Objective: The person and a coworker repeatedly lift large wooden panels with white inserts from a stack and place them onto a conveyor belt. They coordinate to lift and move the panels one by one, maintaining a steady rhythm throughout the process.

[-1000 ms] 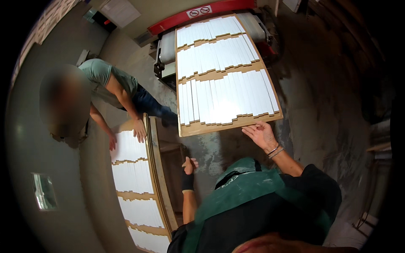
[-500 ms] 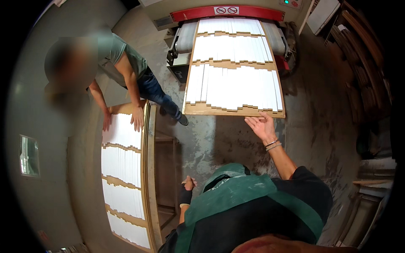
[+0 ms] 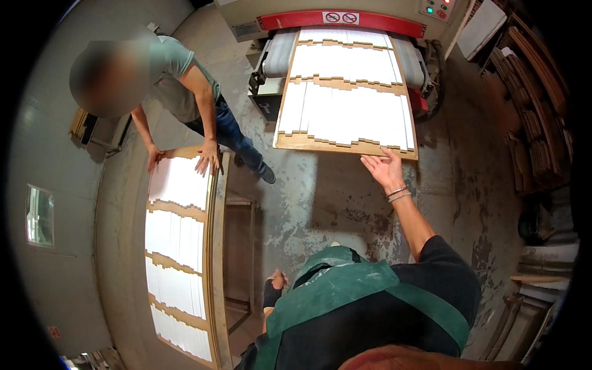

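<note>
My right hand (image 3: 385, 169), two bands at its wrist, is at the near edge of a brown board (image 3: 320, 145), toward its right corner. Its fingertips meet the edge there, closed on it. Rows of white strips (image 3: 345, 114) with stepped ends lie across this board, whose far part rests in a machine. My left hand (image 3: 279, 279), with a black wrist wrap, hangs beside my green apron (image 3: 333, 287), fingers loosely apart and holding nothing visible. A similar board with white strips (image 3: 176, 231) lies to the left on a stack, where another person's hands (image 3: 208, 157) press its far end.
The machine has a red bar (image 3: 339, 20), a roller (image 3: 280, 55) and a panel with lit buttons (image 3: 436, 8). A stand (image 3: 240, 203) carries the left stack. Brown boards (image 3: 527, 117) lean along the right. The concrete floor (image 3: 296, 209) is worn and patchy.
The board and my right hand sit slightly higher in the picture, and fewer strips show before the red bar. The other person's hands have shifted slightly toward the far end of the left board.
</note>
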